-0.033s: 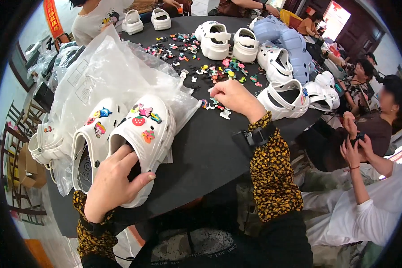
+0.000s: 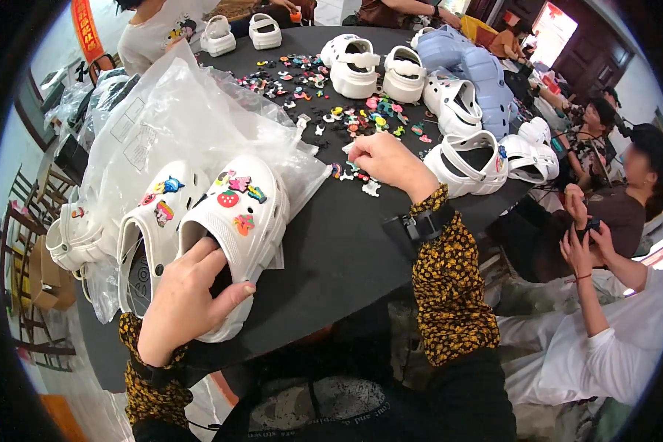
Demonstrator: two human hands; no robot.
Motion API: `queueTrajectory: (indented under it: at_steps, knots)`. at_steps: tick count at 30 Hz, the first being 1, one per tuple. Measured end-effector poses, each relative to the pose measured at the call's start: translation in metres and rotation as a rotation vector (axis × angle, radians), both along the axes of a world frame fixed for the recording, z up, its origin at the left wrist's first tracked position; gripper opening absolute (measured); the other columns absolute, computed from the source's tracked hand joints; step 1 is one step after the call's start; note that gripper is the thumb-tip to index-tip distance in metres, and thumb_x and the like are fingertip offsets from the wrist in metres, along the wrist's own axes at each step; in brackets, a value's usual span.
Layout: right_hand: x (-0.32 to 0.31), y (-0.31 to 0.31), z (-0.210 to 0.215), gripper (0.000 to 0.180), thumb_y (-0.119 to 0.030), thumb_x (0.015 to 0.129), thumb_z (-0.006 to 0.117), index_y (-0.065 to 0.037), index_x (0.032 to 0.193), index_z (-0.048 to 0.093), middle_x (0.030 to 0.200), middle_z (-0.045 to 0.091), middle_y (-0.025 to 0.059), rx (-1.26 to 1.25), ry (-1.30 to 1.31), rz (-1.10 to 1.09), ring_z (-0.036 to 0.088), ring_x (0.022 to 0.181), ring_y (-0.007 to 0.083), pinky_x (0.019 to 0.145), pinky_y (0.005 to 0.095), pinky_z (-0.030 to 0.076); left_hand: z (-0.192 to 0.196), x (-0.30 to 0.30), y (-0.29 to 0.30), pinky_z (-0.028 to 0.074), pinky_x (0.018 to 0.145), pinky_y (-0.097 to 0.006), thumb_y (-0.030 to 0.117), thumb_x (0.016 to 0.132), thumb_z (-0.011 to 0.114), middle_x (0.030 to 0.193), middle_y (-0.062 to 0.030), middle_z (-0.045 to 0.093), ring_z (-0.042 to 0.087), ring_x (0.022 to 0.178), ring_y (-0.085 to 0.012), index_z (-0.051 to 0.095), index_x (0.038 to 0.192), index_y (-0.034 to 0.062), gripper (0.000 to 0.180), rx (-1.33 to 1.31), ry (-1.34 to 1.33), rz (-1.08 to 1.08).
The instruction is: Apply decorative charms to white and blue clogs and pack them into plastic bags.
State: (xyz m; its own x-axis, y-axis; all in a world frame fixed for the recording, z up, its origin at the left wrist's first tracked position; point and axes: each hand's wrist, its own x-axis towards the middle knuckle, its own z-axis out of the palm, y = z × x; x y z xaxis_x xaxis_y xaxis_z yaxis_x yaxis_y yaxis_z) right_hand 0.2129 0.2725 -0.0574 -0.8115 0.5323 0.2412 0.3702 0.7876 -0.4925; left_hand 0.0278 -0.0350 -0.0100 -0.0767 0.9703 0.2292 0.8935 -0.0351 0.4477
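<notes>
My left hand point(image 2: 188, 298) has its fingers inside the opening of a white clog point(image 2: 261, 199), with the thumb against its outer side. Colourful shoe charms, among them a strawberry charm point(image 2: 227, 200), sit on the clog's top. To its left lies a second white clog point(image 2: 155, 221) with a few charms, including a blue one point(image 2: 171, 185). My right hand point(image 2: 390, 162) is over the black table, its fingers closed in a pinch at the near edge of the loose charms point(image 2: 376, 114). A small whitish bit shows at its fingertips, too small to name. A white charm point(image 2: 371, 189) lies below that hand.
A clear plastic bag point(image 2: 162, 110) lies behind the clogs on the round black table point(image 2: 339, 250). White clogs point(image 2: 468, 166) and light-blue clogs point(image 2: 486, 81) stand at the right and back. Another white clog point(image 2: 77, 232) lies far left. Several people sit around the table.
</notes>
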Motion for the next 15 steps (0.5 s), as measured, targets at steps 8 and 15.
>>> queueTrajectory:
  at_steps: [8,15]
  knots:
    - [0.001,-0.003,-0.017,0.018,-0.01,0.076,0.062,-0.001,0.091,0.067,0.082,0.067,0.0149,0.005,-0.14,0.044,0.066,0.078,0.0256,0.07,0.0344,0.051,-0.003,-0.005,0.002,0.049,0.064,-0.042,0.03,0.076,0.072,0.086,-0.0184,0.057,0.06,0.073,-0.0381,0.061,0.086,-0.003,0.036,-0.01,0.032,-0.033]
    - [-0.005,-0.011,-0.022,0.023,-0.017,0.073,0.069,-0.002,0.089,0.062,0.085,0.065,0.0141,0.084,-0.251,-0.068,0.063,0.082,0.0296,0.073,0.0399,0.049,-0.004,-0.006,-0.001,0.049,0.064,-0.043,0.028,0.077,0.071,0.086,-0.0182,0.057,0.06,0.073,-0.0383,0.06,0.085,-0.0033,0.035,0.013,-0.001,-0.037]
